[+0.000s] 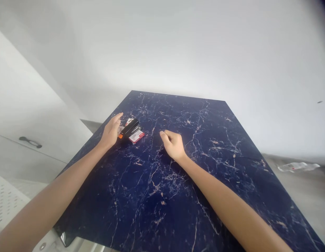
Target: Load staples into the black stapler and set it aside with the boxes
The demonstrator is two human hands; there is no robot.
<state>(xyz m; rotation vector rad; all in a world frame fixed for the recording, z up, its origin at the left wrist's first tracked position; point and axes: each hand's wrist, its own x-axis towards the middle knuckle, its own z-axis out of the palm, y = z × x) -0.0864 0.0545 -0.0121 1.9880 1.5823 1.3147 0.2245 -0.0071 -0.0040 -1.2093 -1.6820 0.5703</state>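
My left hand (111,131) rests at the left side of the table, its fingers stretched out and holding nothing. Right beside it lies a black stapler (130,128) with an orange end. The stapler leans over a small white-and-red box (136,136), and another white-and-red piece (129,121) shows behind it. Part of this group is hidden by the stapler and the hand. Near the middle of the table my right hand (174,144) is closed in a loose fist, apart from these things, with nothing visible in it.
The dark blue marbled tabletop (157,196) narrows toward a pale wall (178,49). At the left stands a white cabinet with a black handle (30,142). A perforated white seat (6,199) is at lower left. A clear plastic item (298,167) lies beyond the right edge.
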